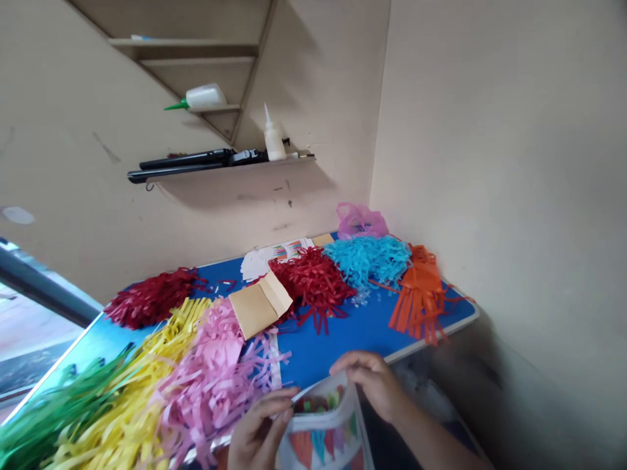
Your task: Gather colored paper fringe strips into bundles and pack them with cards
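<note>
Pinching the printed packet (326,440) by its upper edge, with left grip (262,427) at the left side and right grip (368,380) at the far right corner; held between both, at the near edge of the blue surface (313,352), right of the pink fringe (218,352).

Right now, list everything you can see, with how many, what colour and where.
Printed bag: one, white with multicoloured flags, bottom centre
Red fringe: two piles, far left and table centre
Green fringe: one pile, near left
Yellow fringe: one pile, beside green
Pink fringe: one pile, beside yellow
Blue fringe: one pile, back right
Orange fringe: one pile, right end
Envelope: one, tan, between pink and red
Printed papers: several, mostly white, table back
Plastic bag: one, pink, back corner
Squeeze bottles: two, whitish, on shelves, one lying, one upright
Long objects: count unclear, black, lower shelf
Table: one, blue
Walls: two, beige
Left hand, right hand: one each, bare, holding the printed bag
</note>
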### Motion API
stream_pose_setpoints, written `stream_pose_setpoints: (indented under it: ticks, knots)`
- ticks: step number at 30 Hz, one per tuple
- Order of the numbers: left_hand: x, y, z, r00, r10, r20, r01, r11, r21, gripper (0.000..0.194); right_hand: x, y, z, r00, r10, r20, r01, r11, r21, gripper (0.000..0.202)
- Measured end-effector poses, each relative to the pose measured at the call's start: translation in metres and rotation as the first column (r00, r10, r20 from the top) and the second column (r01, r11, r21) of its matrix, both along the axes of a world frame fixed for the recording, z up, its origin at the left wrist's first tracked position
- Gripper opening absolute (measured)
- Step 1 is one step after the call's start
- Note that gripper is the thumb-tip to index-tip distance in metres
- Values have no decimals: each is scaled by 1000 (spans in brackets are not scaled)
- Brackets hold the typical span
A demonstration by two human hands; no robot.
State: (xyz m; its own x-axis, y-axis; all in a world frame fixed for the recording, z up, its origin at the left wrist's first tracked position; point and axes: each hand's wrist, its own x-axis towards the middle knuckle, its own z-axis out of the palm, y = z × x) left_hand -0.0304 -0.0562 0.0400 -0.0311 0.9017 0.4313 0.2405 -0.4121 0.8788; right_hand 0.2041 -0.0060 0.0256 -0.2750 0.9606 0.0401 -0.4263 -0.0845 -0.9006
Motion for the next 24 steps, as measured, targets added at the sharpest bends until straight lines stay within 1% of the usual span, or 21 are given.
stream_pose_setpoints:
  ticks: [2, 4, 5, 7, 9, 10, 12, 14, 18, 20, 22, 23, 24]
  knots:
    - [3, -1, 4, 1000, -14, -1, 14, 999, 40, 6, 3, -2, -4, 1000, 13, -25, -10, 993, 121, 19]
    - [6, -4, 7, 999, -35, -22, 36, 998, 58, 8, 6, -4, -3, 1000, 23, -18, -20, 988, 152, 26]
    - [6, -6, 8, 999, -27, -37, 29, 999, 45, 10, 7, -5, 0, 1000, 19, 20, -22, 988, 151, 26]
    - [6, -11, 10, 998, 18, -63, -21, 999, -36, 12, 10, -7, 9, 991, 24, 135, -43, 989, 142, 20]
    - [5, -16, 13, 997, 47, -62, -57, 984, -172, 17, 14, -8, 19, 968, 56, 246, -95, 984, 150, 29]
    - [4, -18, 15, 998, 37, -50, -48, 970, -239, 23, 16, -9, 23, 954, 63, 294, -113, 981, 158, 32]
    - [3, -22, 18, 1000, -7, -23, -1, 941, -339, 33, 18, -10, 28, 932, 45, 361, -115, 978, 176, 32]
    - [3, -25, 21, 1000, -23, -10, 17, 923, -385, 33, 18, -12, 27, 925, 3, 381, -76, 981, 178, 31]
    - [3, -28, 24, 999, 18, -32, -29, 922, -385, 32, 17, -16, 19, 920, -58, 389, -6, 987, 163, 31]
    - [2, -30, 24, 998, 30, -54, -48, 928, -371, 30, 18, -17, 21, 917, -65, 393, -9, 983, 185, 30]
    - [4, -30, 27, 997, 14, -76, -41, 931, -363, 28, 20, -16, 31, 899, -51, 434, -57, 971, 231, 27]
    - [5, -30, 29, 996, -1, -84, -30, 931, -364, 27, 20, -15, 39, 874, -39, 485, -109, 956, 273, 25]
    - [7, -29, 32, 996, -19, -89, -15, 930, -366, 27, 20, -13, 48, 832, -28, 554, -187, 926, 327, 22]
